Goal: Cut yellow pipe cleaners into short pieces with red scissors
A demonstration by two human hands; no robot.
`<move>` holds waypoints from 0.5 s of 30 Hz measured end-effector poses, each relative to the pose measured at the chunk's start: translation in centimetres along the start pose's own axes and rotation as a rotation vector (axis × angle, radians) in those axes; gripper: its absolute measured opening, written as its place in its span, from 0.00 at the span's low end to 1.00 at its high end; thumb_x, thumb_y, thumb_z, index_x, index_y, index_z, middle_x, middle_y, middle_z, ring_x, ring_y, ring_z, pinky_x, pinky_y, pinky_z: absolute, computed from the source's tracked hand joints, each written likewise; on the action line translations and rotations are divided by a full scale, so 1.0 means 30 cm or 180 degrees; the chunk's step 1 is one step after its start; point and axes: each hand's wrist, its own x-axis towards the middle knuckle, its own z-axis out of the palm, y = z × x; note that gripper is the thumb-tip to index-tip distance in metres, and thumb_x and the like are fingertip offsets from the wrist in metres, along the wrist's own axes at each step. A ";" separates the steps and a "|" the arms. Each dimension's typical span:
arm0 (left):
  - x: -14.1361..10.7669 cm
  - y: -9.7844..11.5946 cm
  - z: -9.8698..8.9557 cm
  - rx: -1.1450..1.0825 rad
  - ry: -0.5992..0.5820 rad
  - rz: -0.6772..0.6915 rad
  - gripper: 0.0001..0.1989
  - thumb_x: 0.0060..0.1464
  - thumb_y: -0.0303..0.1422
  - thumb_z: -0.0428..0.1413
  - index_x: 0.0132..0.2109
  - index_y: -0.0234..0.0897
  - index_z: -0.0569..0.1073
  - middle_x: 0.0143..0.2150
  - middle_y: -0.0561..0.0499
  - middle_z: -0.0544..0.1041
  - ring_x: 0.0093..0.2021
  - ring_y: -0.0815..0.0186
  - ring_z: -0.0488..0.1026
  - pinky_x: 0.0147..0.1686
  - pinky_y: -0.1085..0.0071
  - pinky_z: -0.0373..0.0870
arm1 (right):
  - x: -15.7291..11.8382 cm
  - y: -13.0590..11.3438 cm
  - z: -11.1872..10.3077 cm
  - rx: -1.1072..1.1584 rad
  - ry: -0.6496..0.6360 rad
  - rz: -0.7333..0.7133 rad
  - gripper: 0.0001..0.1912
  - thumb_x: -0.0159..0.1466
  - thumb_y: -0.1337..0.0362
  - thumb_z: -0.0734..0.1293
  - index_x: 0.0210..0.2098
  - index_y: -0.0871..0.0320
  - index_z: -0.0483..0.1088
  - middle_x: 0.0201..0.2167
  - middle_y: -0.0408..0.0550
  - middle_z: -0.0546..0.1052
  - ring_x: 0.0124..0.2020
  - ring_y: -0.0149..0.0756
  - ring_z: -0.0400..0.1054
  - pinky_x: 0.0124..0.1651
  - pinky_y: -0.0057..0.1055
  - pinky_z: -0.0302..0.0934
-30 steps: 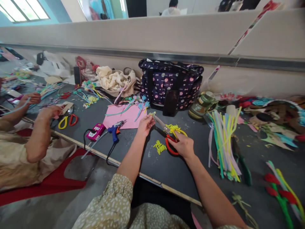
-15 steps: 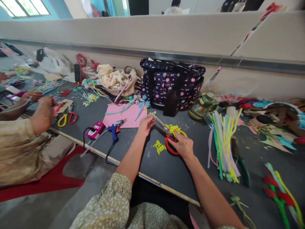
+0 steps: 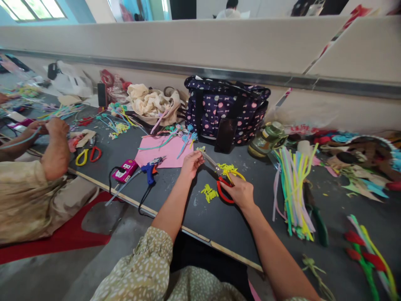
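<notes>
My right hand (image 3: 242,194) is closed round the handles of scissors (image 3: 224,190), one loop red and one yellow. Their blades point up and left to my left hand (image 3: 192,164). The fingers of that hand pinch a small pale yellow-green piece (image 3: 201,149) at the blade tips; its exact kind is too small to make out. Under and beside the scissors lie two piles of short yellow cut pieces, a near pile (image 3: 209,193) and a far pile (image 3: 227,168). A pink sheet (image 3: 163,152) with blue and green pipe-cleaner stems is left of my left hand.
A blue glue gun (image 3: 151,170) and a magenta box (image 3: 125,170) lie to the left. Behind stand a dotted bag (image 3: 216,108), a dark phone (image 3: 226,134) and a green bottle (image 3: 267,140). Pipe cleaners (image 3: 296,188) are bundled right. A co-worker's hands (image 3: 52,127) work at far left.
My two hands and the scissors stay almost in place. At the far left, the co-worker's hands and forearm have shifted slightly.
</notes>
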 end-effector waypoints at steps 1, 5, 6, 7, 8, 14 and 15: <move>-0.001 0.001 0.002 0.0003 0.0015 0.0001 0.12 0.37 0.29 0.65 0.32 0.33 0.73 0.22 0.54 0.72 0.24 0.73 0.68 0.33 0.72 0.68 | 0.000 -0.001 0.000 0.0011 0.0006 0.0005 0.25 0.61 0.44 0.59 0.41 0.58 0.73 0.30 0.48 0.78 0.30 0.33 0.70 0.29 0.25 0.53; 0.000 0.004 0.004 0.0032 0.0047 0.0013 0.12 0.38 0.29 0.64 0.33 0.33 0.74 0.22 0.54 0.71 0.24 0.74 0.67 0.34 0.72 0.68 | -0.001 -0.003 0.000 0.0038 0.0001 0.0005 0.24 0.61 0.45 0.59 0.40 0.57 0.73 0.29 0.47 0.77 0.29 0.31 0.70 0.29 0.25 0.53; 0.001 0.003 0.003 0.0037 0.0049 0.0007 0.12 0.38 0.29 0.64 0.33 0.32 0.74 0.22 0.54 0.71 0.24 0.74 0.67 0.34 0.72 0.68 | -0.001 -0.003 0.000 0.0046 -0.0010 -0.0001 0.23 0.61 0.45 0.59 0.40 0.57 0.73 0.29 0.47 0.77 0.30 0.31 0.70 0.29 0.25 0.54; 0.002 0.003 0.002 0.0038 0.0051 -0.0001 0.12 0.38 0.29 0.65 0.33 0.32 0.74 0.22 0.54 0.71 0.24 0.74 0.67 0.34 0.72 0.68 | -0.001 -0.003 -0.001 0.0054 -0.0020 -0.0005 0.23 0.61 0.45 0.59 0.39 0.57 0.73 0.30 0.47 0.77 0.30 0.32 0.70 0.30 0.25 0.54; 0.003 0.002 0.000 0.0034 0.0056 -0.0007 0.12 0.37 0.29 0.65 0.33 0.32 0.74 0.22 0.54 0.71 0.24 0.74 0.67 0.34 0.72 0.68 | -0.001 -0.003 -0.002 0.0062 -0.0037 -0.0006 0.23 0.61 0.45 0.59 0.39 0.57 0.73 0.30 0.47 0.77 0.31 0.32 0.70 0.30 0.25 0.54; 0.006 -0.001 -0.006 0.0077 0.0107 0.0001 0.12 0.36 0.29 0.65 0.32 0.32 0.74 0.24 0.54 0.72 0.23 0.75 0.66 0.33 0.72 0.69 | 0.000 -0.006 -0.010 0.0104 -0.0292 0.0114 0.24 0.62 0.45 0.57 0.40 0.56 0.72 0.33 0.48 0.78 0.33 0.34 0.71 0.31 0.26 0.55; 0.006 -0.001 -0.006 0.0095 0.0130 -0.0001 0.12 0.36 0.29 0.65 0.32 0.32 0.74 0.24 0.54 0.72 0.23 0.75 0.66 0.33 0.71 0.69 | 0.001 -0.007 -0.010 0.0114 -0.0324 0.0134 0.24 0.62 0.45 0.57 0.41 0.57 0.72 0.33 0.49 0.78 0.33 0.35 0.71 0.31 0.26 0.55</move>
